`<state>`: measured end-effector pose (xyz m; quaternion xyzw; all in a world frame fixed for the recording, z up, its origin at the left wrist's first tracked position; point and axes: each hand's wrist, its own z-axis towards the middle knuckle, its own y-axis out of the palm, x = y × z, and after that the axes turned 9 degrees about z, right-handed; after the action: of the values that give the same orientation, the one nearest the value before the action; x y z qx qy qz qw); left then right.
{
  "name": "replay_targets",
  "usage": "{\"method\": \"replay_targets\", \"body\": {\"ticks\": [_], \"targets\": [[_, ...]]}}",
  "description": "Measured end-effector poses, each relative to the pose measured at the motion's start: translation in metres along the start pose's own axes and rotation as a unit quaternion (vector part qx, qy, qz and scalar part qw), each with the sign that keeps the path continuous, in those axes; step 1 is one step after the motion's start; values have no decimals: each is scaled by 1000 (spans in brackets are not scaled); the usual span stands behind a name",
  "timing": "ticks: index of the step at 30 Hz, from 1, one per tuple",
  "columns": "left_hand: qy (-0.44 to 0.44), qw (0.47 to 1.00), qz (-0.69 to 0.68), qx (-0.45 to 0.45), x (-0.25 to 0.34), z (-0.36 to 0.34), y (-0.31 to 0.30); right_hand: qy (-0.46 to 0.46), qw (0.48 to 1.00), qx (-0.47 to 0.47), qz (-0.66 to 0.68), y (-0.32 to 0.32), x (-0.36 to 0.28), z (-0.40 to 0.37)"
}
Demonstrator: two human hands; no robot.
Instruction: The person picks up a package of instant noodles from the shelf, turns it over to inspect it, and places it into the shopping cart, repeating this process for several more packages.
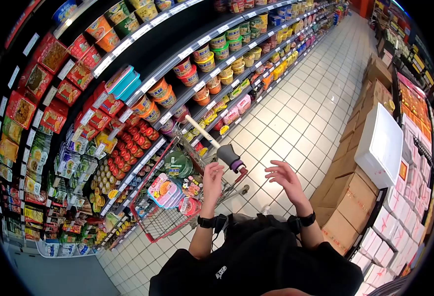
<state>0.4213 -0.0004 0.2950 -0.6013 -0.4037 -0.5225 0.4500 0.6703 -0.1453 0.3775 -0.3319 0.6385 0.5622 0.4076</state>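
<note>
Long steel shelving (128, 89) runs down the left of the aisle, packed with round, glossy cup-noodle tubs above and flat, crinkly foil packets below. A pale tiled floor (301, 113) lies between it and a row of matt brown cardboard cartons (347, 197) on the right, with a white foam box (382, 145) sitting on top of them.

The red wire shopping cart (153, 222) stands just beside the shelving, in front of the person. Going by its load, the work is partly done. A film-wrapped pink multipack of noodle bowls (165, 190), a green-lidded round bowl (177, 165) and a few smaller packs lie at the near end, and open mesh shows at the front.

A white pole ending in a grey grip (228, 155) with a purple collar rises over the cart.

The left hand (212, 180) is lifted just under that grip, fingers loose and upright, grasping nothing. The right hand (285, 180) hovers well apart over the floor, palm down, fingers spread and empty. Each wrist wears a black band (307, 219).
</note>
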Motion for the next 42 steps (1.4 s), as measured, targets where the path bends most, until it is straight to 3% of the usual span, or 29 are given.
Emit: {"method": "replay_targets", "body": {"ticks": [10, 25, 35, 42], "targets": [[17, 994, 58, -90, 60, 13, 140, -82, 986, 127, 71, -119, -55, -47], [5, 995, 51, -90, 65, 140, 244, -48, 986, 148, 61, -221, -105, 48], [16, 999, 29, -28, 92, 257, 270, -35, 993, 55, 95, -257, -144, 191], [14, 998, 23, 50, 103, 278, 252, 4, 992, -58, 108, -258, -160, 284]]}}
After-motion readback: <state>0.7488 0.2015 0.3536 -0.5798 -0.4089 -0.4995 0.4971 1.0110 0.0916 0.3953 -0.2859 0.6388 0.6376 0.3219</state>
